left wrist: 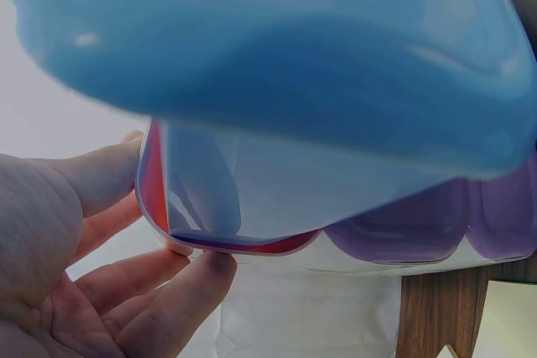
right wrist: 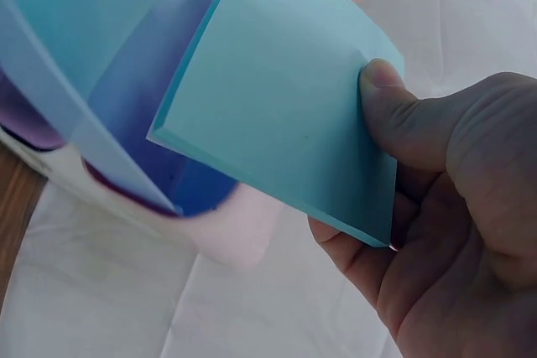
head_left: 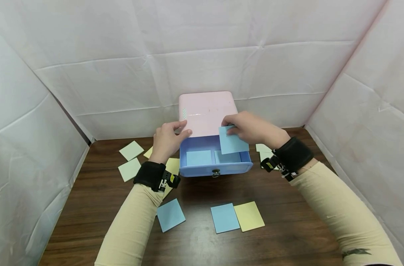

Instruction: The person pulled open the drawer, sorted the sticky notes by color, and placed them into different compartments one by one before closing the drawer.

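Right hand (head_left: 251,128): the grip is closed on a blue note pad (head_left: 233,139), thumb (right wrist: 394,102) on top near one corner and fingers beneath, as the right wrist view shows. The pad is held above the right half of the open blue drawer (head_left: 216,162), tilted, its pinched edge raised toward the pink box (head_left: 206,112) and its free edge dropping toward the drawer front. It is near square, so no long axis can be told.

Left hand (head_left: 168,139): the grip rests on the left front corner of the pink box, thumb on the top edge and fingers (left wrist: 159,291) curled under the corner, holding the box.

The drawer is pulled out toward the person, with a small ring pull (head_left: 216,172) at the middle of its front. Two blue pads (head_left: 199,157) lie flat inside, side by side.

On the wooden table (head_left: 288,229) lie loose pads: pale green ones (head_left: 131,150) to the left, a blue one (head_left: 170,214) by the left forearm, and a blue (head_left: 224,218) and yellow (head_left: 248,216) pair touching, in front of the drawer.
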